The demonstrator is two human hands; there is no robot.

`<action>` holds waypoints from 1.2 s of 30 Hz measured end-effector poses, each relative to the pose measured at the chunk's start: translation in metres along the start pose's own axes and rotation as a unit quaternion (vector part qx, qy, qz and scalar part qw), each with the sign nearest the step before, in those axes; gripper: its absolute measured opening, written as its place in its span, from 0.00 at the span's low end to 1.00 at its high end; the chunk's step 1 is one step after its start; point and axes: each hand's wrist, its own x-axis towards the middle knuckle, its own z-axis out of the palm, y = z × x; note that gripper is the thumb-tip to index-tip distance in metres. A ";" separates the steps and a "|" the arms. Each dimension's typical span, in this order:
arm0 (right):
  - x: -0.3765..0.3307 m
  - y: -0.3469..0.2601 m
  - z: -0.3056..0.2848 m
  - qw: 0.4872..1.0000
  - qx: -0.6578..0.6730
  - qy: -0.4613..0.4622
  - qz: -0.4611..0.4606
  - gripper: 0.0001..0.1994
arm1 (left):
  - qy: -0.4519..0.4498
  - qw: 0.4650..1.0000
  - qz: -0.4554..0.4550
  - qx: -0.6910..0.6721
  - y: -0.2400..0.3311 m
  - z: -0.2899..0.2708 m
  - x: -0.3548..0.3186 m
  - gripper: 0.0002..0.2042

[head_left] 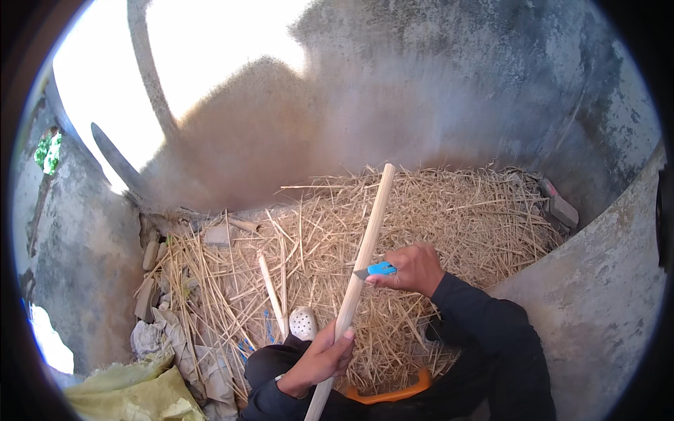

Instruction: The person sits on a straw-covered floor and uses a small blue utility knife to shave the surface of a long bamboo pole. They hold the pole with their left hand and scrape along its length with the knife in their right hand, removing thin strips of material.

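Observation:
A long pale wooden stick (368, 238) slants up and away from my lap. My left hand (324, 359) is wrapped round its lower part, thumb lying along the wood. In my right hand (415, 270) is a blue utility knife (382, 269), gripped by its handle, most of which the fingers hide. Its grey blade points left and meets the stick's right side about midway up. Dry straw-like shavings (435, 217) lie in a thick heap beneath and beyond both hands.
Another pale stick (272, 295) leans by my white clog (303, 323). An orange curved rim (393, 398) shows below me. Yellowish cloth (133, 396) and long straw strips (203, 281) lie left. Concrete walls (421, 91) enclose the space; a brick-like block (559, 205) sits far right.

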 end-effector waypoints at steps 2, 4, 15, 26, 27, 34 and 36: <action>0.010 0.016 -0.001 0.998 -0.003 0.018 0.052 0.35 | -0.016 0.999 -0.026 -0.016 -0.005 0.000 -0.003 0.11; 0.016 0.062 -0.002 0.987 0.000 0.004 0.160 0.34 | -0.044 0.998 -0.049 -0.014 -0.007 0.005 -0.006 0.10; 0.004 0.016 -0.002 0.999 -0.007 0.042 0.006 0.33 | -0.010 1.000 -0.015 0.013 -0.007 0.004 -0.008 0.10; -0.002 0.191 -0.026 0.891 0.011 0.126 0.436 0.40 | -0.122 0.982 -0.020 0.142 -0.029 0.036 -0.034 0.15; -0.016 0.211 -0.025 0.856 0.034 0.143 0.495 0.41 | -0.153 0.974 -0.057 0.156 -0.033 0.037 -0.043 0.16; 0.003 0.122 -0.039 0.914 0.125 0.113 0.369 0.40 | 0.026 0.989 0.113 0.091 0.034 0.032 -0.056 0.13; 0.002 0.103 -0.045 0.932 0.124 0.100 0.326 0.39 | 0.065 0.963 0.231 0.120 0.085 0.051 -0.064 0.13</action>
